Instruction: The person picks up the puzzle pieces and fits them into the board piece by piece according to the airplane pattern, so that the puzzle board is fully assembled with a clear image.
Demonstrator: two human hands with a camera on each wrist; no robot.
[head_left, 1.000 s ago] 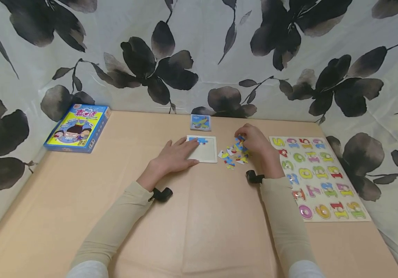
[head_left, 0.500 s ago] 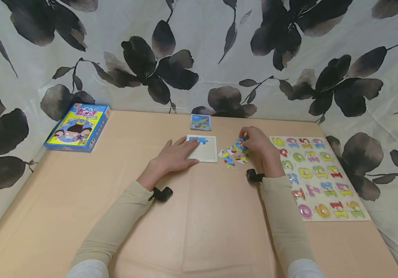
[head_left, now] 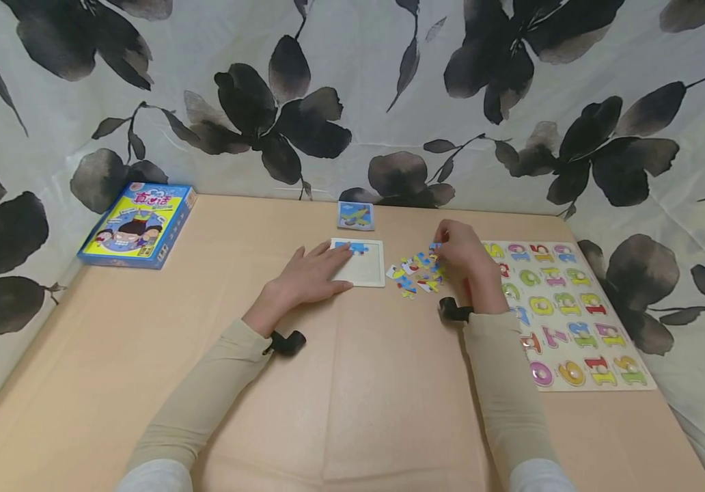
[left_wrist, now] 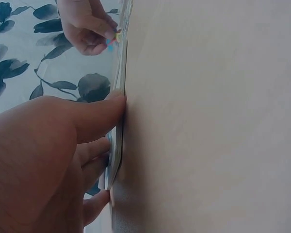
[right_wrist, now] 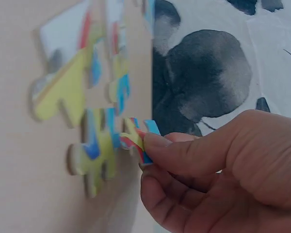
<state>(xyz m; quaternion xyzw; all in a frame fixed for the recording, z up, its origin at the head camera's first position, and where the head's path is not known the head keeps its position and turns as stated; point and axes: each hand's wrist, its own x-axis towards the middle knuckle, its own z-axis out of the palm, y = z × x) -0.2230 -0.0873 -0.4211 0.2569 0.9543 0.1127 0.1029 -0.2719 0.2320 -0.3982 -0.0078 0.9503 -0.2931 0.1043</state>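
Note:
My left hand lies with fingers extended over the left side of a white puzzle tray. In the left wrist view its thumb presses at the tray's edge. Joined blue puzzle pieces show along the tray's top, partly under the fingers. To the right, my right hand pinches a jigsaw piece coloured red, yellow and blue between thumb and fingers. Loose pieces lie in a small heap on the table between the tray and that hand; the right wrist view shows several close by.
A small picture card of an aeroplane lies behind the tray. A blue and yellow box stands at the back left. On the right, a number board lies partly under the right forearm. A floral cloth hangs behind the table.
My right hand has moved slightly right, lifting a jigsaw piece off the heap's far edge and uncovering more of the heap. The left hand and tray have stayed in place.

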